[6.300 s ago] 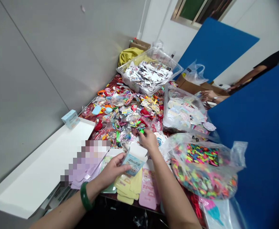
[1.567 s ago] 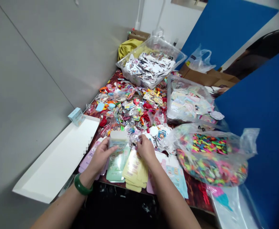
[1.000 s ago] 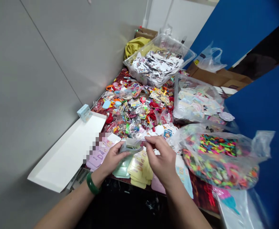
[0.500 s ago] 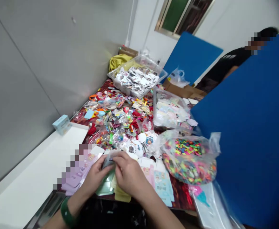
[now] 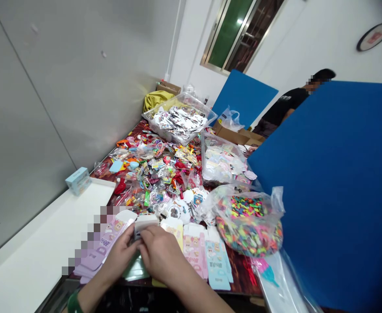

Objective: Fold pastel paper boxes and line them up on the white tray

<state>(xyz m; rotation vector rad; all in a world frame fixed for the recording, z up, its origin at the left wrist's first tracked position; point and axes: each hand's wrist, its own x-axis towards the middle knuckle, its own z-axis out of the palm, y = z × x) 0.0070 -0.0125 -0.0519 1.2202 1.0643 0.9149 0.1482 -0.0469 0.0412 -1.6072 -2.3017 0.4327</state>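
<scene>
Both hands meet over the front of the table around a small pale box (image 5: 143, 224) with a white end flap. My left hand (image 5: 122, 248) grips its left side, with a green bangle on the wrist. My right hand (image 5: 161, 250) has its fingers bent at the box's opening; whether something is between them is hidden. Flattened green cartons (image 5: 137, 270) lie below the hands. Purple cartons (image 5: 101, 243) are fanned out on the left. To the right lie yellow cartons (image 5: 174, 228), pink cartons (image 5: 194, 252) and blue cartons (image 5: 217, 265).
Small bagged trinkets (image 5: 158, 169) cover the table's middle. Behind are a clear tub of white cutouts (image 5: 181, 124) and a second tub (image 5: 223, 163). A bag of colourful pieces (image 5: 249, 230) sits right, beside a blue partition (image 5: 324, 187). A person (image 5: 282, 106) stands beyond it.
The view has shifted, so the table scene sits lower and further left. The box's white flap now shows more clearly between my hands. The person beyond the partition appears further left.
</scene>
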